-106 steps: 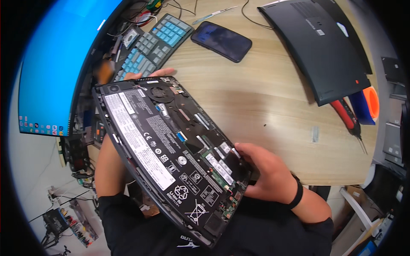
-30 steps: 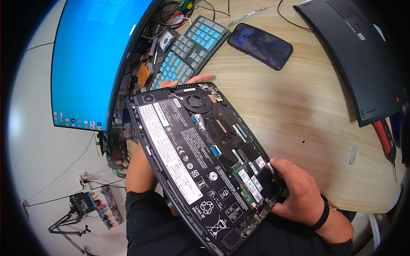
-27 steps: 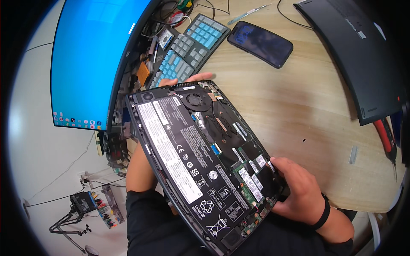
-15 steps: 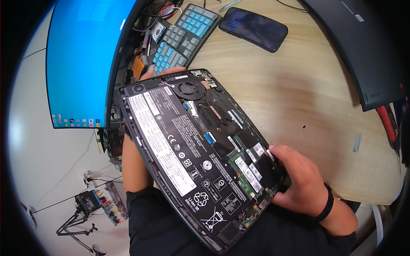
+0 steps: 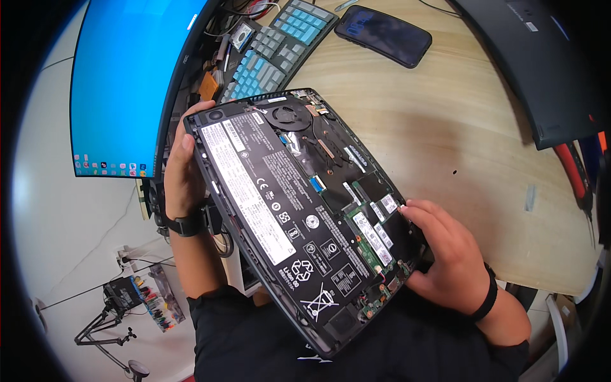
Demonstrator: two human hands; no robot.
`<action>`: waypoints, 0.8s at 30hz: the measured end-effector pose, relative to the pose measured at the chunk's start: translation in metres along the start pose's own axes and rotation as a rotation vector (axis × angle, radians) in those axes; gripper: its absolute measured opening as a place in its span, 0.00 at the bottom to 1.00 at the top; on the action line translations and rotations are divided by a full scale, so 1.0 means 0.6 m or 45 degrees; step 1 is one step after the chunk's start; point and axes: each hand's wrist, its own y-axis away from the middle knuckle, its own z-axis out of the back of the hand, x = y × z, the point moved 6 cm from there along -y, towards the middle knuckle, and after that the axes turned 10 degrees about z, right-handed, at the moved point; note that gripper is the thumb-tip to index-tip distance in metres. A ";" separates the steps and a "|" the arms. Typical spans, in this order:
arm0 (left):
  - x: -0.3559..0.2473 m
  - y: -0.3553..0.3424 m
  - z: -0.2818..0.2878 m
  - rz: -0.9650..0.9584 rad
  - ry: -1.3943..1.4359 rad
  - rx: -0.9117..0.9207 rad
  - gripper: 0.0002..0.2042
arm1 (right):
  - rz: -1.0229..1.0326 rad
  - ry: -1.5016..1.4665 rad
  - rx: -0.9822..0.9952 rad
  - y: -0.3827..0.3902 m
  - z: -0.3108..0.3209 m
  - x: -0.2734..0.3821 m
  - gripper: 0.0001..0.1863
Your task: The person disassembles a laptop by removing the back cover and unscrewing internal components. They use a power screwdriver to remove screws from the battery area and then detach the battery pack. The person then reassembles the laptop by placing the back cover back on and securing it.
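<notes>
Close to the shirt [image 5: 433, 350], the left hand [image 5: 184, 175] and right hand [image 5: 450, 254], half closed, are gripping opposite edges of the laptop [image 5: 258, 184], seemingly so its bared insides [image 5: 337, 175] are facing upward, while keyboard [image 5: 258, 73] and phone [image 5: 385, 37] are lying beyond on the surface [image 5: 496, 210].

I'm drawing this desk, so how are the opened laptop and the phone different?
The laptop is in the left hand and right hand; the phone lies on the table. The laptop is opened up; the phone looks whole. The laptop is bigger than the phone. Both look mostly dark.
</notes>
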 end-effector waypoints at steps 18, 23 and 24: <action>0.145 0.011 0.052 -0.109 0.123 0.153 0.44 | 0.061 0.336 -0.110 -0.041 0.030 0.015 0.31; 0.170 0.025 0.047 -0.146 0.099 0.129 0.45 | 0.008 0.370 -0.104 -0.053 0.045 0.020 0.31; 0.172 0.027 0.044 -0.151 0.104 0.128 0.45 | 0.005 0.389 -0.113 -0.055 0.049 0.018 0.31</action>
